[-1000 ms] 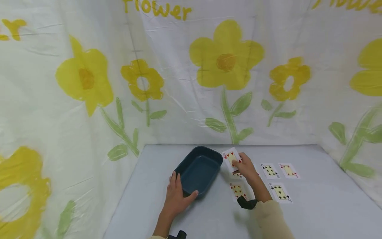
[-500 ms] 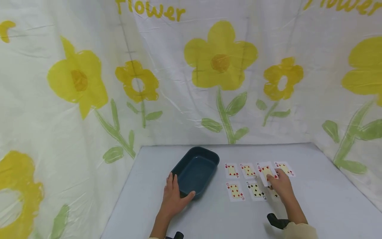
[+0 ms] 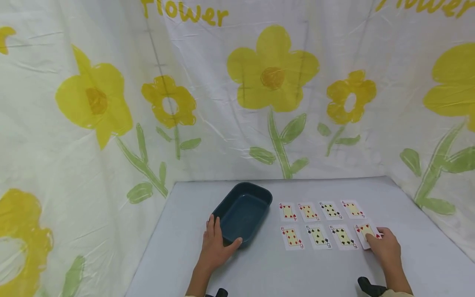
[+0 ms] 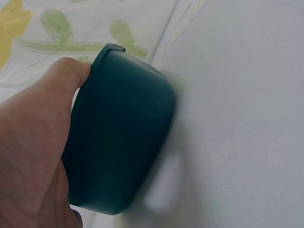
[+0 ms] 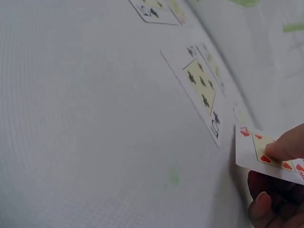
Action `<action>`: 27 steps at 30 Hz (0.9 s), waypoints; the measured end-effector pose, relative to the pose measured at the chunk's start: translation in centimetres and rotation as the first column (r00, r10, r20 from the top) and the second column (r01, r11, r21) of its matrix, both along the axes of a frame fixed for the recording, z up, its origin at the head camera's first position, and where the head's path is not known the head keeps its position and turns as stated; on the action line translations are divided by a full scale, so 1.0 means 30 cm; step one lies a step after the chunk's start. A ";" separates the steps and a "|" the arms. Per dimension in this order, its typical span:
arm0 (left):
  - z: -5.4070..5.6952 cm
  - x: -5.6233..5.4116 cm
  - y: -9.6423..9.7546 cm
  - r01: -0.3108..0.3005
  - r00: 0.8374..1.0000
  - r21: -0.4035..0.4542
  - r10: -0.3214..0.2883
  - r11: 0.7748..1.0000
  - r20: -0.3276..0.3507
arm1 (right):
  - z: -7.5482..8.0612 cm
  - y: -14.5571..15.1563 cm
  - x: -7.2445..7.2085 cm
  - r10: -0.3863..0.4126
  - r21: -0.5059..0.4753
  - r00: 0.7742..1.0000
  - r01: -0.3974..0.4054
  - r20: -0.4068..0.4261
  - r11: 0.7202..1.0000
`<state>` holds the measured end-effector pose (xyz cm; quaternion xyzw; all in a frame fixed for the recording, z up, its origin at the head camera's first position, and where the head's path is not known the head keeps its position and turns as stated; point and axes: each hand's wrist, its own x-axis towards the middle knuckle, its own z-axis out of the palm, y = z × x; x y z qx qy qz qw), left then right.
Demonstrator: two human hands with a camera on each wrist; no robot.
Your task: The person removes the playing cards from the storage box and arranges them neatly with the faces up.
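My right hand pinches a playing card, a red four of hearts, thumb on its face and fingers under it. In the right wrist view this card is tilted, close over the white table; whether it touches is unclear. Just left of it lies a five of clubs. At the near left corner of a dark teal tray, my left hand holds the rim, fingers along the left side and thumb at the near edge. The left wrist view has the thumb hooked on the tray's wall.
Face-up cards lie in two rows right of the tray, among them a six of diamonds, a five of spades and, farther back, a four of diamonds. A white curtain with painted yellow flowers hangs behind the table.
My right hand has carried the four of hearts rightward from beside the tray, over the cards, to the right end of the front row. My left hand has stayed at the tray.
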<state>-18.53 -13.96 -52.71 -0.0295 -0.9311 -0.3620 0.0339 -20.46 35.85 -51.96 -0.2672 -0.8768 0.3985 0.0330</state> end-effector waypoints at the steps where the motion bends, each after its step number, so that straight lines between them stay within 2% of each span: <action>1: 0.000 0.001 0.000 -0.002 1.000 0.000 0.002 1.000 0.002 | -0.004 0.004 0.003 -0.001 0.012 1.000 0.001 0.002 1.000; 9: 0.016 -0.002 -0.006 0.003 1.000 0.000 -0.003 1.000 -0.022 | -0.022 0.006 -0.005 -0.010 0.091 1.000 0.008 0.022 0.996; 12: 0.020 0.001 -0.010 0.002 1.000 0.000 -0.002 1.000 -0.010 | -0.023 0.001 -0.007 -0.009 0.124 0.999 0.003 0.045 0.992; 19: 0.023 0.014 -0.018 -0.016 1.000 0.001 0.016 1.000 0.008 | -0.031 -0.035 -0.012 0.013 0.268 0.999 -0.024 0.041 0.963; 27: 0.019 0.008 -0.015 -0.011 1.000 -0.008 0.011 1.000 -0.001 | -0.035 -0.038 -0.009 -0.005 0.266 1.000 0.005 0.002 0.964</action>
